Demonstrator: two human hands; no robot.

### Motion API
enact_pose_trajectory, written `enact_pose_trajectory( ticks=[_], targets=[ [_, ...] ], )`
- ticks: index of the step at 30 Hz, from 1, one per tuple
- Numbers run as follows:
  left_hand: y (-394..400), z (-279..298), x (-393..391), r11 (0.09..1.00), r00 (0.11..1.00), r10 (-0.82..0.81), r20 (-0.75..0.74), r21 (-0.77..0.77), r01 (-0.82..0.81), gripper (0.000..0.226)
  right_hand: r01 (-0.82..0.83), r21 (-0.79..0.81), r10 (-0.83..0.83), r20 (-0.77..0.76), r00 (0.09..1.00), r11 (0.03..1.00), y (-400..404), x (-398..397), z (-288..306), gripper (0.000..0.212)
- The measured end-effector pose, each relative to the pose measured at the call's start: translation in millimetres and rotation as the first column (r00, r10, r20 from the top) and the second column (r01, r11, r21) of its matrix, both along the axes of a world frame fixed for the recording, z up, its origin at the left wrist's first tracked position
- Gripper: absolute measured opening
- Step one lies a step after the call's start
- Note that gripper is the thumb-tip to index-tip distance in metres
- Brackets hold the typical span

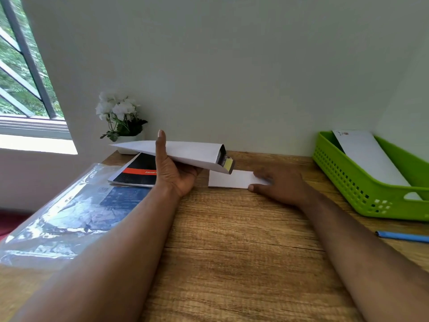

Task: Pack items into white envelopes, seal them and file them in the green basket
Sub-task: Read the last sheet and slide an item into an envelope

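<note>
Packing is underway: left hand is gripping a white envelope mid-frame, mouth gaping, while right hand is pressing flat on a card; next, sliding it inside. Basket is waiting right.

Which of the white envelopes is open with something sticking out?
The white envelope held up in the left hand: its mouth gapes and a yellow item pokes out. The envelope in the green basket leans inside the green basket.
</note>
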State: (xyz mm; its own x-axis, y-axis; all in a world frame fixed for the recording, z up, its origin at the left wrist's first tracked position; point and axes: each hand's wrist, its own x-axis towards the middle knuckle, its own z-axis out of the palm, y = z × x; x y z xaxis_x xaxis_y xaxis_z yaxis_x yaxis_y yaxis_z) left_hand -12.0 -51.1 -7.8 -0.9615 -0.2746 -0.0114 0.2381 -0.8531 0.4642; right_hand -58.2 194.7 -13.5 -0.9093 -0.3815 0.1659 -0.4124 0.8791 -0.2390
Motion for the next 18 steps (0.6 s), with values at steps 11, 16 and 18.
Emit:
enact_pose_trajectory(
  ticks=[11,16,18],
  targets=[
    [-6.5,-2.6,-2.6,0.999,0.999,0.038,0.022,0.018,-0.039,0.072,0.098,-0.012,-0.098,0.031,0.995,0.995,-5.3,-5.3,7.7,0.094],
    [-8.4,-2.7,-3.6,0.998,0.998,0.054,0.035,0.027,-0.055,0.078,0.067,-0.219,-0.067,0.004,0.998,0.973,-7.6,-2.2,3.7,0.090],
    [-9.1,-3.1,-4.2,0.997,0.997,0.063,0.041,0.032,-0.065,0.083,0.085,-0.434,-0.077,0.035,0.996,0.897,-7.9,-2.8,4.9,0.059]
  ],
)
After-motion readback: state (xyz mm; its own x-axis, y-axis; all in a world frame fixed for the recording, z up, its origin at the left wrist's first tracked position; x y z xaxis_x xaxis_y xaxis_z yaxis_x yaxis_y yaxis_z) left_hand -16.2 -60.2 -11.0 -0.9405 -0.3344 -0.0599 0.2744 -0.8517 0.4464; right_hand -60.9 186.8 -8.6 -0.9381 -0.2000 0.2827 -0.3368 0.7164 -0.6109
